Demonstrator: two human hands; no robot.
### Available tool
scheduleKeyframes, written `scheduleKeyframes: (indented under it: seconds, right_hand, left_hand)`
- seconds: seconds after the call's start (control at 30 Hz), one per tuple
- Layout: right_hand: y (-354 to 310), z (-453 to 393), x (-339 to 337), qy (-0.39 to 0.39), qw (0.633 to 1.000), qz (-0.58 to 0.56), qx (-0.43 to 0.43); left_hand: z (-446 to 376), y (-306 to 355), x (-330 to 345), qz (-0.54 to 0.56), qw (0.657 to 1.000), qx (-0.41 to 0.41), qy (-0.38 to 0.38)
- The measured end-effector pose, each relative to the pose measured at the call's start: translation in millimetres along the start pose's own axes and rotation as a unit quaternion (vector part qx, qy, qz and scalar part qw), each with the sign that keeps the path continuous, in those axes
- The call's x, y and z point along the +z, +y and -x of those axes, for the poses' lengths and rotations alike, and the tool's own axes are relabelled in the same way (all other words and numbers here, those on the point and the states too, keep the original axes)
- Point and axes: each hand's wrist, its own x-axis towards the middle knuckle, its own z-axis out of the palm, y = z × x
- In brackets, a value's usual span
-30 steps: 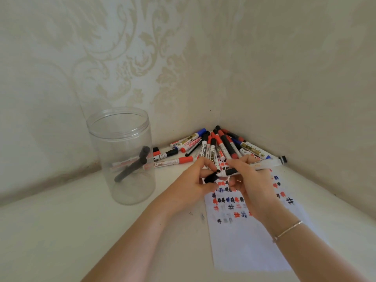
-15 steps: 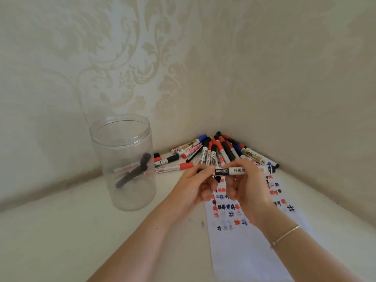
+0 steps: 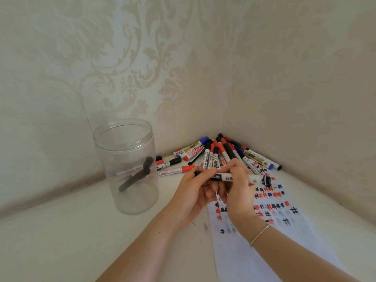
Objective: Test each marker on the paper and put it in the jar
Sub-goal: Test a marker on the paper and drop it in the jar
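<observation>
Holding one marker (image 3: 227, 177) level between them, both hands grip it: the left hand (image 3: 193, 192) pinches the black end, the right hand (image 3: 237, 190) wraps the barrel, likely to work its cap. Paper (image 3: 270, 231) lies under the right hand; the jar (image 3: 130, 165) stands left of the left hand, the pile (image 3: 219, 153) beyond both.
</observation>
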Motion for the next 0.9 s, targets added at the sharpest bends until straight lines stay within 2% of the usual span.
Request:
scheduleKeyframes:
  seconds: [0.07,0.13,0.2,0.23,0.27,0.33,0.37,0.4,0.43,0.47,0.5,0.53,0.6,0.67,0.73,0.8,0.9]
  right_hand:
    - [-2.1,-1.8,0.5,0.012,1.000,-0.015,0.023]
    - [-7.6,-7.7,0.6,-0.002,0.994,-0.053,0.094]
    - [-10.2,-17.8,-0.4,-0.060,0.973,-0.110,0.195]
    - [-10.1,-23.2,-1.0,-0.091,0.961,-0.129,0.228]
    - [-9.5,-28.6,-2.2,-0.110,0.954,-0.140,0.241]
    - [-11.4,-41.3,-3.4,-0.099,0.947,-0.156,0.262]
    - [-13.6,-48.5,-4.4,-0.071,0.947,-0.153,0.273]
    - [-14.2,-56.0,-7.1,-0.037,0.958,-0.103,0.266]
    - [-15.4,-62.6,-9.7,-0.015,0.970,0.015,0.240]
    - [-11.3,-69.5,-13.6,-0.013,0.962,0.185,0.202]
    - [-6.6,-74.8,-15.8,-0.033,0.923,0.346,0.162]
    - [0.6,-78.2,-17.4,-0.065,0.876,0.460,0.127]
    - [14.4,-80.2,-17.0,-0.135,0.796,0.582,0.099]
    - [23.4,-76.3,-10.9,-0.168,0.745,0.643,0.063]
    - [30.1,-73.7,-5.6,-0.176,0.725,0.665,0.030]
    - [32.3,-72.1,0.1,-0.178,0.724,0.666,0.027]
    - [31.2,-70.4,6.2,-0.191,0.730,0.654,0.044]
  left_hand:
    - [1.0,1.0,2.4,0.001,1.000,0.009,0.007]
    - [1.7,5.6,5.1,-0.033,0.998,0.035,0.029]
    - [4.6,15.6,10.1,-0.161,0.979,0.112,0.061]
    - [6.0,21.5,13.5,-0.255,0.948,0.171,0.085]
    - [8.2,28.4,17.8,-0.354,0.898,0.236,0.112]
    - [17.4,47.5,28.0,-0.493,0.771,0.369,0.161]
    - [23.6,59.8,32.4,-0.516,0.723,0.425,0.175]
    - [31.0,74.0,35.9,-0.516,0.694,0.467,0.184]
    - [38.8,88.9,37.4,-0.503,0.679,0.498,0.195]
    - [46.4,103.9,36.4,-0.485,0.675,0.514,0.212]
    - [53.9,118.6,33.9,-0.469,0.674,0.521,0.234]
    - [61.0,132.0,29.7,-0.458,0.673,0.521,0.256]
    - [70.1,151.6,19.9,-0.460,0.659,0.519,0.292]
    - [74.1,162.2,9.6,-0.484,0.634,0.512,0.319]
    - [75.2,165.4,2.0,-0.516,0.618,0.483,0.345]
    - [74.3,161.9,-3.4,-0.559,0.610,0.438,0.353]
    - [70.5,152.8,-6.7,-0.640,0.574,0.371,0.351]
